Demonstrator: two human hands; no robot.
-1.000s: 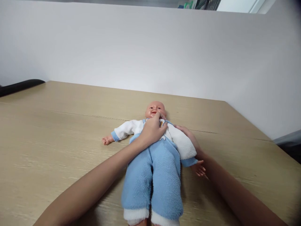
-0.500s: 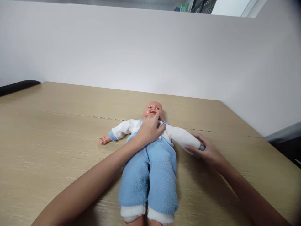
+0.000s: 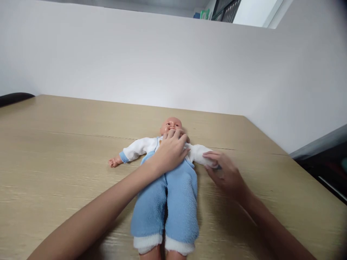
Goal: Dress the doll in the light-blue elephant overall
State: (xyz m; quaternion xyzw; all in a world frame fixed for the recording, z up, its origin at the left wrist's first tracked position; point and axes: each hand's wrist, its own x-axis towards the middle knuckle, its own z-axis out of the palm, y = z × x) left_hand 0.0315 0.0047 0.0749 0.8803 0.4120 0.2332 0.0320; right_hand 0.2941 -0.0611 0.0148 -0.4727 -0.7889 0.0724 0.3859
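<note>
A big white wall (image 3: pixel 135 54) stood behind a wide wooden desk (image 3: pixel 54 144). A doll (image 3: pixel 165 191) lay flat on its back near the middle of the desk, with its head toward the wall and its legs toward the person. It wore blue pants (image 3: pixel 166 206) with white cuffs and a white top with blue cuffs. One doll arm (image 3: pixel 130 151) stretched out to the side and rested on the desk, with its small bare hand at the end.

The left hand (image 3: pixel 169 153) lay on the doll's chest. Its fingers (image 3: pixel 177 136) were a little spread and curled up by the doll's chin, touching the collar. The right hand (image 3: pixel 226 175) was at the doll's other arm. Its fingers (image 3: pixel 213 156) were pinching the end of the white sleeve (image 3: pixel 199 153), which lay on the desk. The doll's head (image 3: pixel 170 125) was bare and showed just past the left hand.
</note>
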